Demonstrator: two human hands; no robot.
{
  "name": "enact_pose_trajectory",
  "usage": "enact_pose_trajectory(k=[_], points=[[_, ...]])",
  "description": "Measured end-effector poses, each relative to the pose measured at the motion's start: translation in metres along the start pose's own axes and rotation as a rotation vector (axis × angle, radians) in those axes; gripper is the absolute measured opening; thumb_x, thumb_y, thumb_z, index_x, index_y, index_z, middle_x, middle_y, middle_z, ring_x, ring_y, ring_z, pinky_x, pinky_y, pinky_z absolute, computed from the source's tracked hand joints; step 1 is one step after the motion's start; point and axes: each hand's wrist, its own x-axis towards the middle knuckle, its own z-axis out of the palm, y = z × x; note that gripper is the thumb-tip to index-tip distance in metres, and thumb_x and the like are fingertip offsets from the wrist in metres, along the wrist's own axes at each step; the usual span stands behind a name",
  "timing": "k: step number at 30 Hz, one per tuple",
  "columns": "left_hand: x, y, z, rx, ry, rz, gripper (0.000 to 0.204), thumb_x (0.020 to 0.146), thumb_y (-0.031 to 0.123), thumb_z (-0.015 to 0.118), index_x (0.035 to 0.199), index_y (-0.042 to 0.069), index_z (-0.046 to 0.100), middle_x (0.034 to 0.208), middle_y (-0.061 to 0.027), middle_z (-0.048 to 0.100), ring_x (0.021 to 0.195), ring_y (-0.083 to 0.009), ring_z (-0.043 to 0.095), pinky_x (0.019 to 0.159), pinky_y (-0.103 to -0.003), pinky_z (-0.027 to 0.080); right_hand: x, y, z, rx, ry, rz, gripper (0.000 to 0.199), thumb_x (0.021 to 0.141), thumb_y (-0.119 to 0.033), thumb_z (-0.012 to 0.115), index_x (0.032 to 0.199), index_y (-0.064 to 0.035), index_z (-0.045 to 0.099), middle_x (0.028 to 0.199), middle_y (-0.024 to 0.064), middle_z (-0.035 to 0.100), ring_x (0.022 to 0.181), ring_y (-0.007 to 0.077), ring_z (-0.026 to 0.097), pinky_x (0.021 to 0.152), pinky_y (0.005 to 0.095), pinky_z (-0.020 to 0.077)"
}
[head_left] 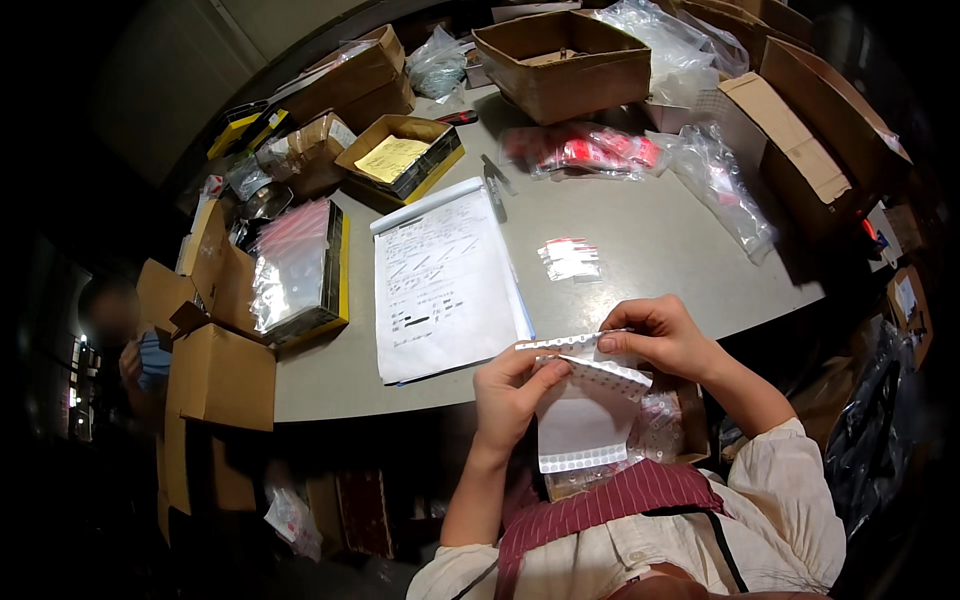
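Note:
My left hand (508,395) grips a white sheet of small round stickers (585,430) at its left side, thumb on top. The sheet is bent over, with rows of round dots along its upper fold and lower edge. At the sheet's upper right, my right hand (660,335) pinches its edge between thumb and fingertips. Whether a single sticker is between those fingers is too small to tell. Below the sheet, near my lap, an open cardboard box (692,425) holds clear plastic bags (657,425), partly hidden by the sheet.
On the grey table (640,230) lie small red-and-white packets (570,259), a written notepad (440,290) and markers (495,187). A box of clear zip bags (295,265) stands left. Cardboard boxes (560,70) and red-marked bags (585,150) line the back. Another person (125,340) is far left.

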Motion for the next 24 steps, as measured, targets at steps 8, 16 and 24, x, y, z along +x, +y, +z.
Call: enact_pose_trajectory(k=[8, 16, 24], points=[[0.019, -0.002, -0.006, 0.138, 0.014, 0.06, 0.014, 0.089, 0.002, 0.078, 0.1, -0.006, 0.077, 0.091, -0.0067, 0.071, 0.082, -0.0105, 0.064, 0.072, -0.024, 0.05, 0.02, 0.018, -0.015, 0.164, -0.059, 0.14, 0.02, 0.091, -0.012, 0.077, 0.103, 0.0028, 0.072, 0.091, 0.0039, 0.072, 0.082, 0.0108, 0.065, 0.073, 0.0278, 0.0522], [0.028, -0.032, -0.003, 0.118, 0.018, -0.084, 0.014, 0.089, 0.005, 0.079, 0.097, -0.006, 0.076, 0.086, -0.0037, 0.069, 0.075, -0.007, 0.06, 0.065, -0.022, 0.047, 0.081, 0.014, -0.05, -0.606, 0.095, -0.275, 0.035, 0.098, -0.024, 0.068, 0.12, 0.0039, 0.064, 0.104, 0.0156, 0.069, 0.096, 0.0244, 0.067, 0.084, 0.0363, 0.0537], [0.032, -0.037, -0.004, 0.159, -0.041, -0.066, 0.014, 0.09, 0.005, 0.079, 0.098, -0.006, 0.076, 0.085, -0.0025, 0.068, 0.074, -0.006, 0.057, 0.064, -0.022, 0.045, 0.098, 0.05, -0.055, -1.301, -0.325, -0.46, 0.093, 0.101, -0.067, 0.04, 0.159, 0.0031, 0.025, 0.166, 0.0241, 0.026, 0.156, 0.0369, 0.022, 0.128, 0.0514, 0.0125]])
